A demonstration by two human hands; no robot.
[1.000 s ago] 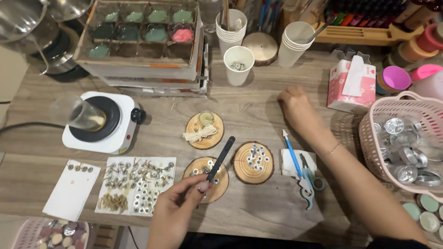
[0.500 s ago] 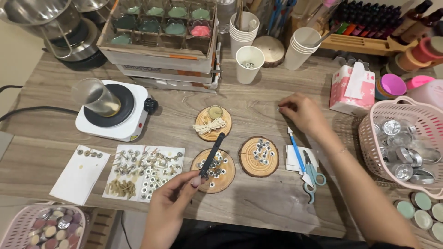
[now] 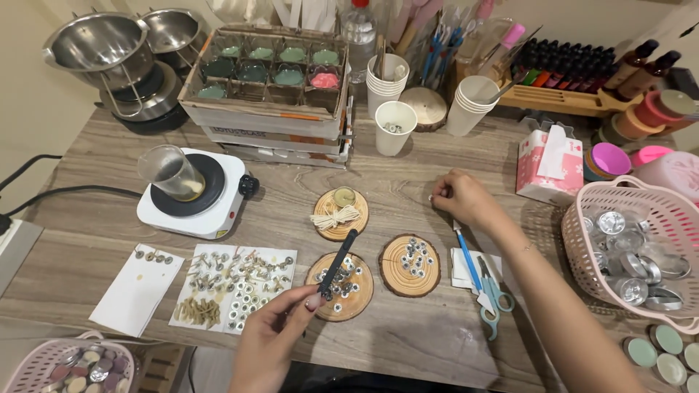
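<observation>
My left hand (image 3: 271, 333) pinches black tweezers (image 3: 338, 263), their tips over a round wooden slice (image 3: 339, 287) that carries several small metal wick tabs. A second slice (image 3: 410, 264) to its right holds more tabs. A third slice (image 3: 341, 214) behind them bears a coil of pale wick and a small tin. My right hand (image 3: 463, 196) rests on the table right of the slices with fingers curled; I cannot tell whether it holds anything. A white paper sheet (image 3: 234, 287) covered with wick tabs lies left of my left hand.
A white hot plate (image 3: 195, 193) with a glass beaker stands at the left. Behind it sit metal pots, a box of filled tins (image 3: 268, 73) and paper cups (image 3: 394, 128). Scissors (image 3: 492, 297) and a blue pen lie on the right beside a tissue box and a pink basket (image 3: 635, 244) of tins.
The view has tilted up slightly. My right hand has drawn back a little and curled its fingers. My left hand keeps the tweezers over the front wooden slice.
</observation>
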